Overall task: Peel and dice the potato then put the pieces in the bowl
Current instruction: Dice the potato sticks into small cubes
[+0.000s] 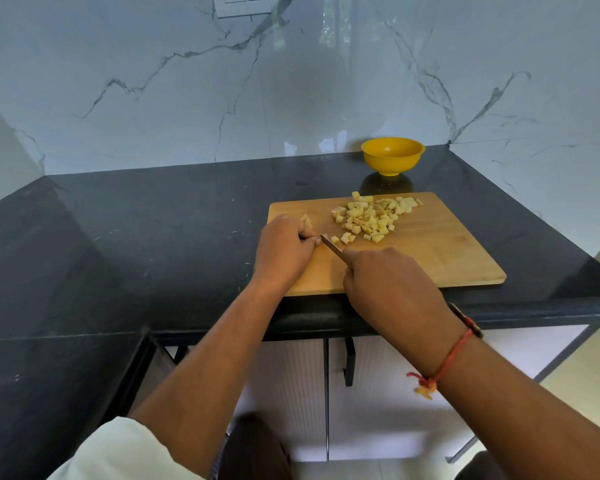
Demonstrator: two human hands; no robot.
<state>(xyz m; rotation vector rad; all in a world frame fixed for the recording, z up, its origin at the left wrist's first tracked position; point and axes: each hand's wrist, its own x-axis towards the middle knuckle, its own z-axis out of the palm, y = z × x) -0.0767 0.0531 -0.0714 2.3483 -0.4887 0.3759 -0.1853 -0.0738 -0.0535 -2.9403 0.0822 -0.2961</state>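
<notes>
**Potato nearly all diced at the left end of the board**

A heap of pale yellow diced potato cubes (371, 216) lies on the far half of the rectangular wooden cutting board (447, 251), reaching almost to its far edge. The board's right and near parts are bare, and its near edge sits at the lip of the black stone countertop (153, 237).

At the board's left edge, the left hand (284, 247) curls its fingers down onto a small uncut potato chunk (306, 220). The right hand (388, 282) is fisted round the handle of a slim steel knife (331, 244), whose blade points far-left and meets the left fingertips beside a few loose cubes.

The round yellow plastic bowl (392, 155) stands just beyond the board, against the white marble wall (187, 98). A red thread bracelet (454, 355) circles the right wrist.
</notes>
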